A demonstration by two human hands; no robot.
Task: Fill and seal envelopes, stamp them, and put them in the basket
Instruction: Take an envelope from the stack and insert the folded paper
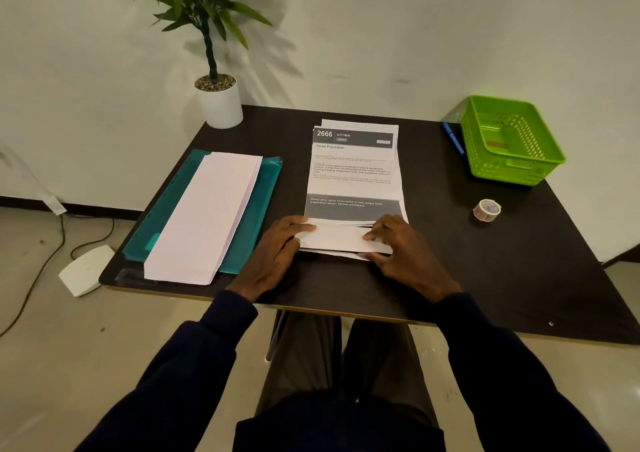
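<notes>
- The printed white paper sheet (353, 174) lies in the middle of the dark desk (485, 278), its near end turned up into a blank flap. My left hand (277, 261) pinches the flap's left end, and my right hand (405, 254) lays its fingers (375, 235) on the right end with the thumb tucked beneath. Both hands are grasping the paper.
- More sheets show under and beyond the top one. I judge the main risk is catching a second sheet in the fold, since the layered edges sit tight together under my fingers.
- If one hand presses ahead of the other, the crease could run crooked, and the letter may then jam in an envelope.
- The fold sits near the desk's near edge, so a hard push toward me might slide the pile off.
- The stack of long pale envelopes (207, 216) rests on a teal plastic folder (263, 191) to the left, overhanging it at the near end. A careless reach could fan the stack or tip it off.
- The small patterned tape roll (487, 210) on the right could roll if my sleeve brushes it.
- The green perforated plastic basket (519, 171) stands at the far right corner, and a tossed envelope may shove it.
</notes>
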